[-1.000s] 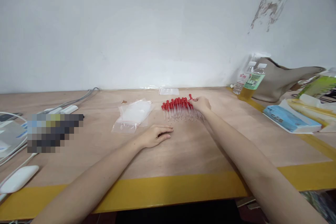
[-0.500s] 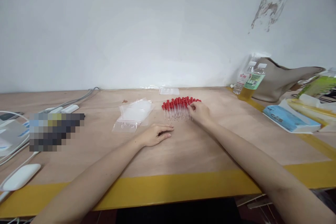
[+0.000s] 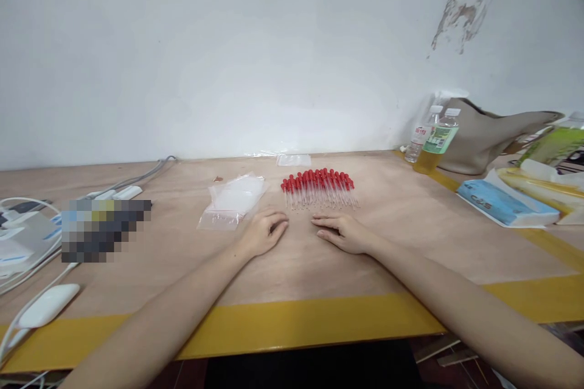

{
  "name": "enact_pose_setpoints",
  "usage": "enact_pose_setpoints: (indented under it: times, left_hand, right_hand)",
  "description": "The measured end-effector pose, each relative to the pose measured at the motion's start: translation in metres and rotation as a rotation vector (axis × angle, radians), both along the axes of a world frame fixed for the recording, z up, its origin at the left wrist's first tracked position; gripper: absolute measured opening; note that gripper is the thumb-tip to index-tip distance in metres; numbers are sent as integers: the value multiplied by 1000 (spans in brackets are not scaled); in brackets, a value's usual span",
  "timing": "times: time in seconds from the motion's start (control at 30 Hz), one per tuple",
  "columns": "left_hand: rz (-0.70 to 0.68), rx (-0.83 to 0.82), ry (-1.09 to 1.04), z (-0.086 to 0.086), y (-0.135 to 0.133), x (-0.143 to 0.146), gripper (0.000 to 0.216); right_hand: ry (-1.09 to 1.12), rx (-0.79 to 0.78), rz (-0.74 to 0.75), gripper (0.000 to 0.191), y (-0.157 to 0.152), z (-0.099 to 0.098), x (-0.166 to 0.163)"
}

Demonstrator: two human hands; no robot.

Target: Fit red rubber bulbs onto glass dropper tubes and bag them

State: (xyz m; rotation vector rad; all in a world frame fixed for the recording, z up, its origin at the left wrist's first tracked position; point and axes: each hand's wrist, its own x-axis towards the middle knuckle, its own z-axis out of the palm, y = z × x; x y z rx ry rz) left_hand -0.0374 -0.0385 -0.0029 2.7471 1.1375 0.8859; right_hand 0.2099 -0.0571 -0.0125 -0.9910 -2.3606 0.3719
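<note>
Several droppers with red bulbs and thin clear tubes (image 3: pixel 318 186) lie side by side in a row on the table, bulbs toward the wall. My left hand (image 3: pixel 265 232) rests on the tabletop just below the row's left end, fingers apart from the thumb, holding nothing. To its right, my right hand (image 3: pixel 342 232) lies below the droppers in a similar pose, thumb and fingers apart and nothing between them. Neither hand touches a dropper. Clear zip bags (image 3: pixel 235 199) are stacked beyond and left of my left hand.
Against the wall lies another flat clear bag (image 3: pixel 293 160). Two bottles (image 3: pixel 437 141), a grey-brown bag (image 3: pixel 474 140) and a blue tissue pack (image 3: pixel 506 202) stand at right. Cables, a white mouse (image 3: pixel 49 306) and a blurred-out dark object (image 3: pixel 104 231) are at left. Yellow tape (image 3: pixel 292 323) runs along the front edge.
My right hand has left the right end of the dropper row and come down toward me onto the table, uncovering droppers there. My left hand has shifted slightly left.
</note>
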Motion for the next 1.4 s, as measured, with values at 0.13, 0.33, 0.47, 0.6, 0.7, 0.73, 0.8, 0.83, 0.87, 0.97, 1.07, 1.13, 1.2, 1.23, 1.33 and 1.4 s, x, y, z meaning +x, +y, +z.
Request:
enact_pose_setpoints:
  times: [0.13,0.33,0.47,0.6,0.7,0.73,0.8,0.83,0.87,0.97,1.07,1.13,1.2,1.23,1.33,1.4]
  left_hand:
    - [394,198,32,6,20,-28,25]
    - [820,-31,126,12,57,-90,38]
    - [783,-233,160,10,63,-106,36]
    - [827,-225,148,11,61,-102,26]
    - [848,-141,87,15,57,-96,29]
    - [838,-87,24,17,56,-94,30]
    - [759,16,-176,22,52,-88,29]
    - [696,41,-304,25,50,-85,28]
    - [623,32,-427,28,47,-81,27]
    - [383,-139,-665,37,37,-69,31]
    - [132,-304,-625,41,23,-53,35]
    - [-18,-383,-476,39,11,-39,31]
    - [-141,-419,-295,34,1,-22,22]
    - [-183,-402,-228,31,-3,-13,18]
    - [-289,-261,-74,19,-11,12,13]
    - [-317,-116,17,13,-13,23,16]
  right_hand:
    - [4,-25,-7,35,-1,0,1]
    - [-10,-28,-9,36,-1,-1,3]
    - [12,-39,-9,35,-1,-2,2]
    - [14,-32,0,35,-1,-1,3]
    - [-1,-31,-3,36,-1,-1,2]
    - [-6,-29,-5,36,-1,-1,2]
    - [-9,-21,-9,36,-1,-1,2]
    - [-7,-15,-8,35,-1,-1,2]
    - [1,-7,-11,35,0,-1,3]
    - [66,38,-53,32,0,-1,3]
    - [184,62,-134,31,-1,3,0]
    - [247,56,-141,33,-3,7,-6]
    - [266,49,-98,35,-7,11,-15]
    - [261,48,-71,36,-9,13,-19]
    - [207,21,-17,33,-14,13,-31]
    - [171,-38,-35,24,-15,9,-35]
